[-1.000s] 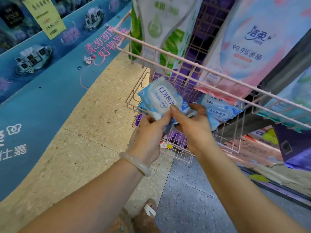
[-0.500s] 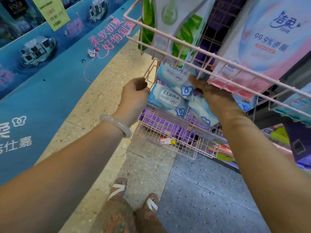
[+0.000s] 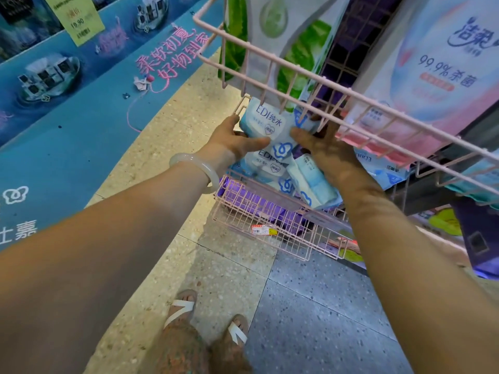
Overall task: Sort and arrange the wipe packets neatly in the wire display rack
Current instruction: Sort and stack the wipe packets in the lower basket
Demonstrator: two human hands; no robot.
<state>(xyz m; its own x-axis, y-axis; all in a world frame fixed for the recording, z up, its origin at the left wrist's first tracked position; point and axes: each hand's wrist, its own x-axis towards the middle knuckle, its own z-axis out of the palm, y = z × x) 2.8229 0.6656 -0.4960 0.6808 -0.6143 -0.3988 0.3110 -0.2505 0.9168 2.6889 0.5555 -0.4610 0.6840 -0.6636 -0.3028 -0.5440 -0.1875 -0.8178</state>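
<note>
Signs come first on the left: a blue floor graphic [image 3: 67, 147] with pink Chinese writing, and a yellow price tag [image 3: 78, 18] that reads 19.90. Beside it lies bare speckled floor [image 3: 167, 163], open room under both arms. The left hand [image 3: 237, 139], with a pale bangle [image 3: 197, 168] at the wrist, grips the left edge of a blue wipe packet [image 3: 263, 120] printed "EDI纯水", thumb across its front. The right hand [image 3: 324, 147] clamps the packet's right end, fingers partly hidden behind wire. This packet is inside the pink wire rack [image 3: 270, 211], on top of more such packets [image 3: 305, 182]. An upper basket [image 3: 310, 82] juts out just above the hands and narrows the way in. It carries a green-leaf pack [image 3: 280, 28] and a pink pack [image 3: 437, 76] marked "99.9%".
</note>
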